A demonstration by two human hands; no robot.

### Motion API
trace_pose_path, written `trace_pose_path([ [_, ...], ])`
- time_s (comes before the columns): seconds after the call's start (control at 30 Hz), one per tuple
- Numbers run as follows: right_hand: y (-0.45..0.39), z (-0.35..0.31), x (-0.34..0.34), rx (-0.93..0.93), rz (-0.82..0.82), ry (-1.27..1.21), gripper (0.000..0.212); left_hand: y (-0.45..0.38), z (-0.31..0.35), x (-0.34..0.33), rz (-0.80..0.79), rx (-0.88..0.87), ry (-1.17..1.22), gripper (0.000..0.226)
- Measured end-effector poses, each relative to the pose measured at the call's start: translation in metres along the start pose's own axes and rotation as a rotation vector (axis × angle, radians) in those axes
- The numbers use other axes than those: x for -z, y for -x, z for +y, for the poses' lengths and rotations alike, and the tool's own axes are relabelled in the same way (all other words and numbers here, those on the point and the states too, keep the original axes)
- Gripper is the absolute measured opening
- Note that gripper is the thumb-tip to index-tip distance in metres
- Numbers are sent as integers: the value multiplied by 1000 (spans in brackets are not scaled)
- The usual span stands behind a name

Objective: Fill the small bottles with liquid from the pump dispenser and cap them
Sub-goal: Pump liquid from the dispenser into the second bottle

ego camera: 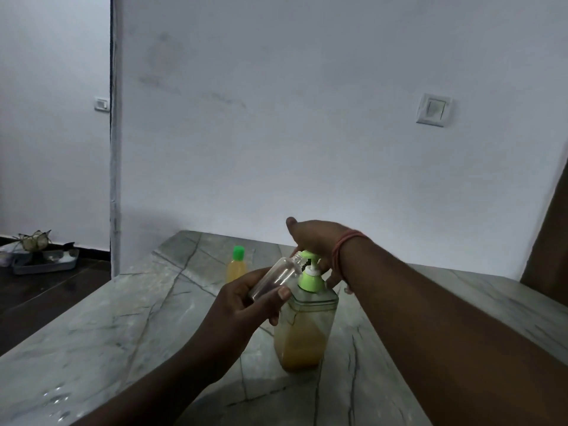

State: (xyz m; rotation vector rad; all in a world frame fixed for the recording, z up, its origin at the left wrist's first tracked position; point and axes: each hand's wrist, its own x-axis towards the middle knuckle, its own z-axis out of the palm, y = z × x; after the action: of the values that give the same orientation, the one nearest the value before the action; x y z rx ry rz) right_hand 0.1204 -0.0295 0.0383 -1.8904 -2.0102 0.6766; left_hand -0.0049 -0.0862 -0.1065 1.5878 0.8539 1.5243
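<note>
Setting: a grey marble countertop [101, 327] with dark veins, set against a plain white wall [307, 118].
Pump dispenser [305, 321]: a clear, square-sided bottle standing upright near the middle of the countertop; amber liquid fills roughly its lower half.
Pump head [309, 273]: green collar with a white stem and a green spout, the spout directed to the left.
Right hand [316, 241]: lies palm-down on top of the pump head, thumb raised and fingers curled loosely down over its far side; whether they clasp the pump cannot be told. A red thread bracelet [342, 252] circles the wrist.
Left hand [242, 305]: fingers and thumb closed around the base end of the empty bottle, thumb lying along its near side.
Empty bottle [276, 276]: small, clear and uncapped, held tilted with its open threaded neck uppermost and right of its base, the mouth meeting the spout tip; no liquid is visible inside.
Filled bottle [236, 265]: small, holding yellow liquid, closed with a green cap; it stands upright on the countertop beyond the left hand and left of the dispenser, apart from both.
Wall fittings: a white switch plate [434, 110] at upper right; a smaller switch [101, 103] on the far wall at left.
Floor, far left: a grey tray [46, 262] with indistinct objects on dark flooring.
</note>
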Motion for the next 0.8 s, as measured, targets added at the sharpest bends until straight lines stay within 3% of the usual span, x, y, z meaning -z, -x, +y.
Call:
trace_pose_path([
  [0.17, -4, 7, -9, 52, 83, 143, 47, -1, -6, -1, -19, -29, 8, 29],
  [0.3, 2, 5, -13, 52, 47, 192, 43, 2, -6, -3, -3, -36, 16, 32],
  [0.5, -5, 3, -3, 116, -22, 220, 55, 6, -4, -7, -8, -36, 72, 45],
  [0.63, -28, 13, -16, 123, 38, 177, 65, 7, -5, -10, 29, -34, 76, 42],
  [0.8, -21, 15, -10, 165, -34, 143, 64, 10, 1, -11, 94, 5, 74, 42],
])
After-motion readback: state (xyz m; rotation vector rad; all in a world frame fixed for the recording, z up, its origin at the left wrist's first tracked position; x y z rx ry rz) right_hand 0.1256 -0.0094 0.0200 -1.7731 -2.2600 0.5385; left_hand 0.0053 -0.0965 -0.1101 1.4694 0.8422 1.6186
